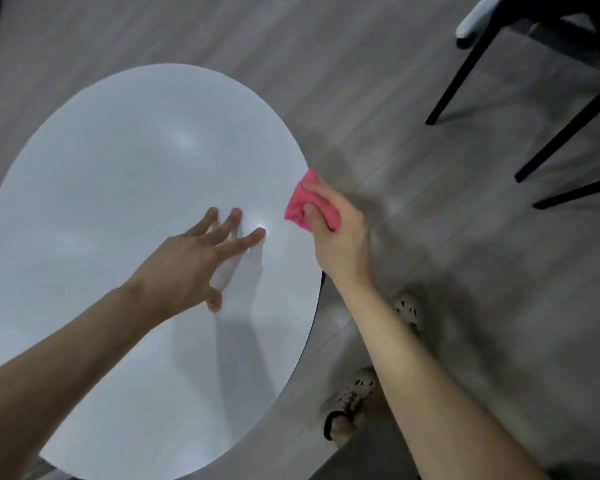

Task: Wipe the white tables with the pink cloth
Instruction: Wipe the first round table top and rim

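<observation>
Presently the right hand (338, 239) clenches the cloth (297, 202) at the right edge of the worktop (118, 174), left hand (182, 265) fingers spread slack near centre; risk: strokes overrun the rim, leaving patches unwiped.

table (118, 202): white top with a faint bluish-grey cast, plain, a few pale glints; thin black edge at the right rim
cloth (297, 206): bright pink, plain
floor (430, 271): grey, wood-grain planks in long strips
chair legs (461, 71): black
cushion (475, 19): white
shoes (355, 393): cream, dotted with dark holes
trousers (378, 455): dull grey-green, plain
</observation>
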